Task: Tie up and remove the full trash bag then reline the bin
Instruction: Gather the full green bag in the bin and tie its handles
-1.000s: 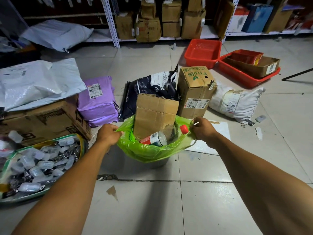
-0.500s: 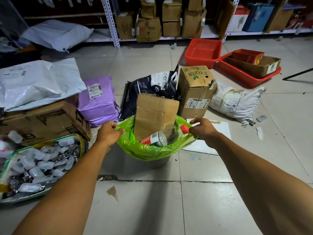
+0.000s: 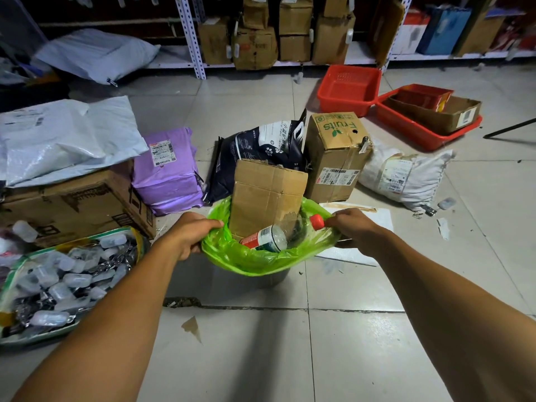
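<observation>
Green plastic filled the middle of the view: a thin bag (image 3: 255, 261) lined a small grey bin (image 3: 274, 281) that stood on a pale tiled floor (image 3: 261, 343). We looked down along two bare forearms reaching to it. Our left hand (image 3: 185, 236) gripped the bag's edge on the left side of the rim, fingers curled round the plastic. Our right hand (image 3: 355, 227) pinched the edge on the opposite side, just beside a red bottle cap (image 3: 316, 221). The bag was full: a flattened cardboard box (image 3: 268, 198) stood upright in it and rose well above the rim, and a plastic bottle (image 3: 265, 237) lay tilted in front of the box. The bag's mouth was wide open and its edge was draped over the rim on the near side. We judged the task to be at its very start; the edges had been taken hold of, but nothing was gathered, tied or lifted. Left to do were drawing the two sides together, knotting them, pulling the bag out and fitting a new liner. We saw no spare liner anywhere in view. Around the bin were parcels, among them a purple one (image 3: 168, 169) and a tall carton (image 3: 338, 155), with red baskets (image 3: 348, 88) farther back near shelves.
</observation>
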